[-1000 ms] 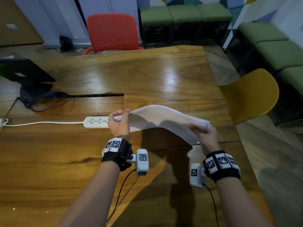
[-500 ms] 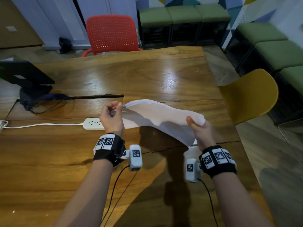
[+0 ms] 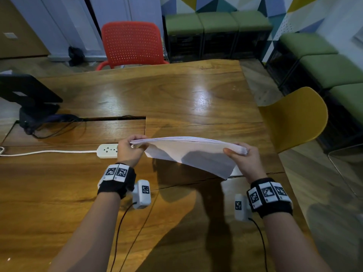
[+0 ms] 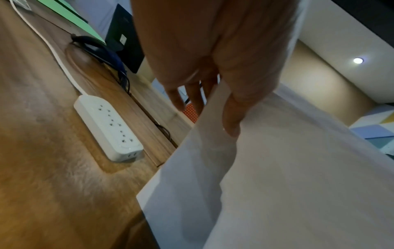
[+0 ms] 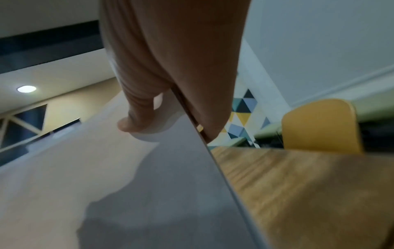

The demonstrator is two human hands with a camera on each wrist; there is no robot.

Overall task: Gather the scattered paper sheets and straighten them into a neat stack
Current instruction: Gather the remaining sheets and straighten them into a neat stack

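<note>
Matt white paper sheets (image 3: 188, 154), thin enough to bow in mid-air, above a wooden table (image 3: 176, 99) of bold brown grain, varnished to a gloss that mirrors the ceiling light. Smooth white plastic on the power strip (image 3: 107, 151) and its cord (image 3: 49, 152); perforated red plastic on one chair (image 3: 132, 43), a smooth, satin yellow shell on the other (image 3: 294, 118). Green cloth cushions on the bench seats (image 3: 322, 63), black fabric on the wrist bands (image 3: 115, 186), paler wood-look planks on the floor (image 3: 318, 185).
</note>
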